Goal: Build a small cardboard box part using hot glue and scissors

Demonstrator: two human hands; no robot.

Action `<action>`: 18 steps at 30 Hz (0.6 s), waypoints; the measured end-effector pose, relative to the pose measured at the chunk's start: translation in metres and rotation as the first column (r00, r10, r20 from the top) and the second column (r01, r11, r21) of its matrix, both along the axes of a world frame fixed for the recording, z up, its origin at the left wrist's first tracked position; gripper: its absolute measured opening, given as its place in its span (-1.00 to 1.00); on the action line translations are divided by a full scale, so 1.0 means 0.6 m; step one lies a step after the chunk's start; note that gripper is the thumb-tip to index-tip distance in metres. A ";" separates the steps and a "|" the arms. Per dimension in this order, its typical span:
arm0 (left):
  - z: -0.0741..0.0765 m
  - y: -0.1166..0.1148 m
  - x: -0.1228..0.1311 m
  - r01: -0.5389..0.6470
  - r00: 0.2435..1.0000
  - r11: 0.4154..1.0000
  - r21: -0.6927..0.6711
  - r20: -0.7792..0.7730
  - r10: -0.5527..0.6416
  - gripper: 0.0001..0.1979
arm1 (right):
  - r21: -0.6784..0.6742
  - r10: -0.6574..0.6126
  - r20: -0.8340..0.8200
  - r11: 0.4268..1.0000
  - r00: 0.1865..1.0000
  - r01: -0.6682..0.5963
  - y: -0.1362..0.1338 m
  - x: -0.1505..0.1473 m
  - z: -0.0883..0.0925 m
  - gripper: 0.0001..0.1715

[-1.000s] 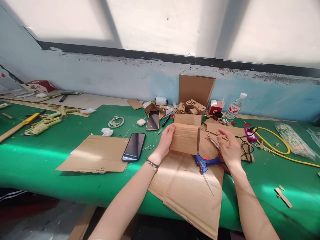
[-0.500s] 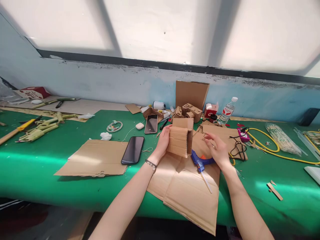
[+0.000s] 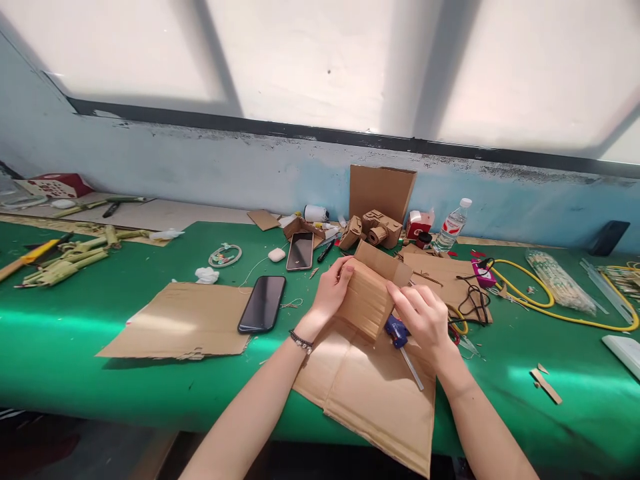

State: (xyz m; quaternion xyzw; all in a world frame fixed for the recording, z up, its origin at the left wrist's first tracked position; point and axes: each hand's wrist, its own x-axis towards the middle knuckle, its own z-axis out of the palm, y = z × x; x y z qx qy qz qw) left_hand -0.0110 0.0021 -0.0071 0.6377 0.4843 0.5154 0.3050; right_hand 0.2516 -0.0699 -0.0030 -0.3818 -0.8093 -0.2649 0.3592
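A small cardboard box [image 3: 365, 301] with a raised flap at its far side is held above a large cardboard sheet [image 3: 380, 410]. My left hand [image 3: 331, 293] is closed on the box's left side, thumb on the upper edge. At the right edge, my right hand [image 3: 423, 317] pinches the box with its fingertips. Partly hidden behind that hand lies a blue glue gun [image 3: 397, 331], its clear glue stick pointing toward me.
Left of the box lie a black phone [image 3: 263, 304] and a flat cardboard piece [image 3: 185, 320]. Behind it stand a cardboard camera model [image 3: 383, 229] and a water bottle [image 3: 454, 225]. A yellow cable [image 3: 590, 323] loops on the right.
My right hand has moved left from above the glue gun and taken hold of the box. The box has turned and tilted, so its open side no longer faces right in view.
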 end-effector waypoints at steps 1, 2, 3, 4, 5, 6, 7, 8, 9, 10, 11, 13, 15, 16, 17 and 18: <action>0.002 -0.001 -0.002 -0.010 1.000 1.000 0.003 -0.018 0.010 -0.18 | -0.009 -0.016 0.022 1.000 1.000 0.016 -0.001 0.000 0.001 -0.39; 0.003 -0.001 -0.005 -0.020 0.999 1.000 0.008 -0.038 0.020 -0.18 | -0.017 -0.029 0.037 0.999 0.999 0.030 -0.001 -0.001 0.000 -0.40; 0.005 -0.001 -0.008 -0.028 0.998 1.000 0.013 -0.059 0.029 -0.18 | -0.023 -0.037 0.051 0.999 0.998 0.039 0.000 -0.001 0.000 -0.41; 0.006 -0.002 -0.011 -0.035 0.996 0.999 0.018 -0.078 0.036 -0.18 | -0.027 -0.039 0.067 0.999 0.997 0.041 0.002 -0.002 -0.001 -0.43; 0.007 -0.003 -0.014 -0.038 0.995 0.999 0.021 -0.093 0.039 -0.19 | -0.028 -0.035 0.086 0.999 0.996 0.037 0.005 -0.003 -0.002 -0.44; 0.008 -0.003 -0.016 -0.037 0.994 0.999 0.020 -0.106 0.039 -0.20 | -0.028 -0.024 0.108 0.999 0.994 0.028 0.007 -0.004 -0.002 -0.45; 0.010 -0.005 -0.018 -0.033 0.993 0.999 0.015 -0.116 0.035 -0.21 | -0.025 -0.013 0.126 1.000 0.992 0.016 0.010 -0.005 -0.003 -0.45; 0.011 -0.006 -0.019 -0.029 0.992 1.000 0.006 -0.123 0.030 -0.22 | -0.017 -0.001 0.137 1.000 0.991 0.004 0.012 -0.005 -0.004 -0.46; 0.012 -0.007 -0.019 -0.024 0.992 1.000 -0.004 -0.128 0.023 -0.23 | -0.006 0.009 0.140 1.000 0.990 -0.008 0.013 -0.005 -0.006 -0.47; 0.013 -0.008 -0.018 -0.019 0.991 1.000 -0.014 -0.132 0.017 -0.24 | 0.006 0.017 0.136 1.000 0.990 -0.018 0.014 -0.005 -0.007 -0.47; 0.013 -0.010 -0.016 -0.015 0.991 1.000 -0.023 -0.134 0.012 -0.25 | 0.016 0.022 0.127 1.000 0.992 -0.024 0.015 -0.005 -0.008 -0.47; 0.015 -0.012 -0.013 -0.011 0.992 0.999 -0.041 -0.128 0.005 -0.27 | 0.030 0.021 0.103 0.999 0.994 -0.024 0.016 -0.004 -0.011 -0.45; 0.017 -0.013 -0.012 -0.015 0.993 0.998 -0.053 -0.115 0.009 -0.29 | 0.036 0.012 0.081 0.999 0.997 -0.015 0.018 -0.001 -0.014 -0.41; 0.018 -0.013 -0.012 -0.018 0.994 0.998 -0.054 -0.110 0.012 -0.30 | 0.034 0.010 0.076 0.999 0.997 -0.012 0.020 0.000 -0.014 -0.40; 0.019 -0.014 -0.013 -0.020 0.994 0.999 -0.051 -0.111 0.014 -0.31 | 0.027 0.007 0.078 1.000 0.997 -0.009 0.022 0.002 -0.015 -0.39; 0.020 -0.014 -0.015 -0.020 0.993 0.999 -0.044 -0.115 0.015 -0.32 | 0.015 0.007 0.083 1.000 0.996 -0.008 0.025 0.004 -0.015 -0.38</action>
